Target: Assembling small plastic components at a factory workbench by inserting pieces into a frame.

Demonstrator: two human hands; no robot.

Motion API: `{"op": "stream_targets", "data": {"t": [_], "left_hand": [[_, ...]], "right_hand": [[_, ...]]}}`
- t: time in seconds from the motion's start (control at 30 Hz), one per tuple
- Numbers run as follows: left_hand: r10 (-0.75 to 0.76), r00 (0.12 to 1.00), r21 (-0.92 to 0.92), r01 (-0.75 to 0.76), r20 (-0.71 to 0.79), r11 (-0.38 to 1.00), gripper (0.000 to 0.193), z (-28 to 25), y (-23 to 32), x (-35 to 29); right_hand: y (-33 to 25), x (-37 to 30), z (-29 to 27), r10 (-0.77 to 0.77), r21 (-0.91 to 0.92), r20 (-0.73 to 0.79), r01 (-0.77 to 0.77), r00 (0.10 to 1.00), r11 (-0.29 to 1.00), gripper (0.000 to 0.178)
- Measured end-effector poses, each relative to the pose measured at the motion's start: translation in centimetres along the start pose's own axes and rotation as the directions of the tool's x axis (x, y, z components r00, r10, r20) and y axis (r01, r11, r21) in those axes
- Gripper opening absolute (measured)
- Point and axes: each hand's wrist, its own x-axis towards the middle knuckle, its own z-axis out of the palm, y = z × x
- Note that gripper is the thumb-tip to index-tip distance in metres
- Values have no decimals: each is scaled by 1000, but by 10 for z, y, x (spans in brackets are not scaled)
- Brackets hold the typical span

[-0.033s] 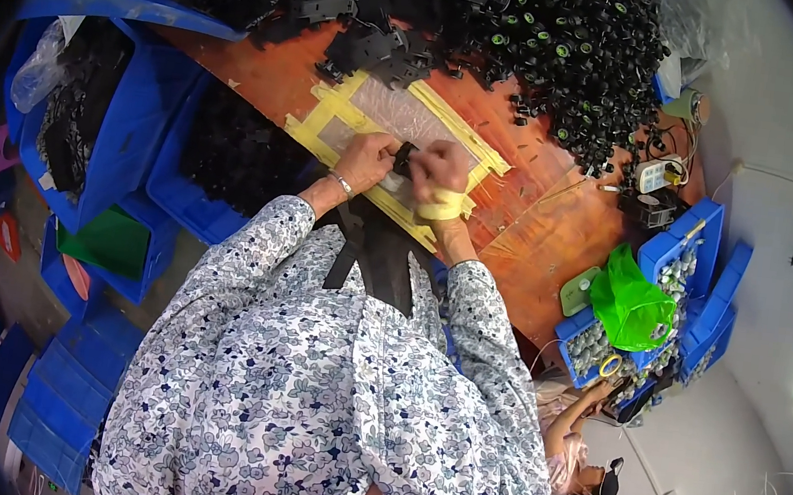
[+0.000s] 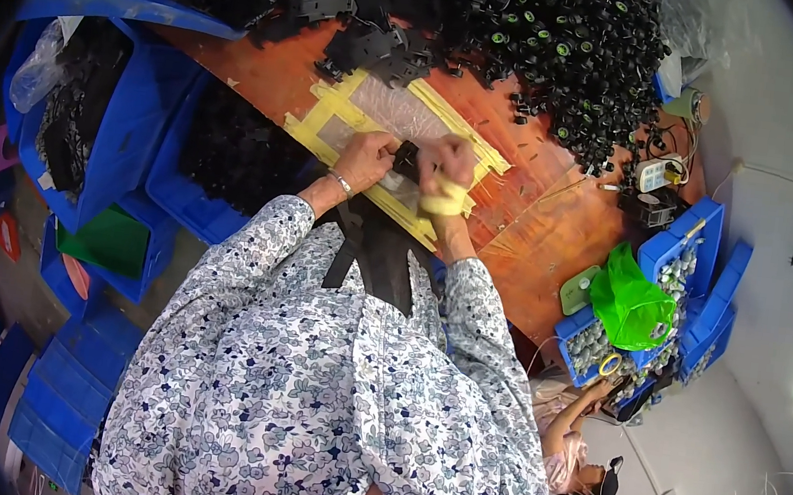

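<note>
A small black plastic part is pinched in the fingers of my left hand, above a clear-topped work mat edged with yellow tape. My right hand is just to the right of the part. Motion smears its fingers, so whether they grip anything is unclear. A pale yellow band circles my right wrist.
Black parts with green rings heap at the far right of the orange table; flat black pieces lie far ahead. Blue bins stand left. A green bag sits among blue trays at right, near another person.
My right hand has shifted very slightly away from the black part and its fingers look more blurred. My left hand stays in place.
</note>
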Motion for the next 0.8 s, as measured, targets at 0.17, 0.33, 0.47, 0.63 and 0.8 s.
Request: {"op": "stream_targets", "data": {"t": [0.17, 0.33, 0.47, 0.63, 0.8], "left_hand": [[33, 999, 20, -33, -7, 999, 10, 2, -4, 1], [-3, 998, -48, 6, 62, 999, 9, 1, 0, -2], [7, 999, -29, -5, 44, 1000, 6, -3, -10, -2], [208, 969, 139, -190, -132, 972, 7, 6, -22, -6], [87, 988, 109, -73, -128, 991, 11, 0, -22, -8]], "right_hand": [[7, 25, 49, 203, -334, -211, -266, 956, 904, 10], [9, 29, 57, 177, -429, -217, -256, 960, 866, 12], [1, 27, 65, 301, -403, -155, -338, 941, 850, 15], [6, 40, 41, 670, 267, -217, -617, 710, 740, 20], [24, 51, -23, 835, 612, -218, -596, 505, 520, 16]]}}
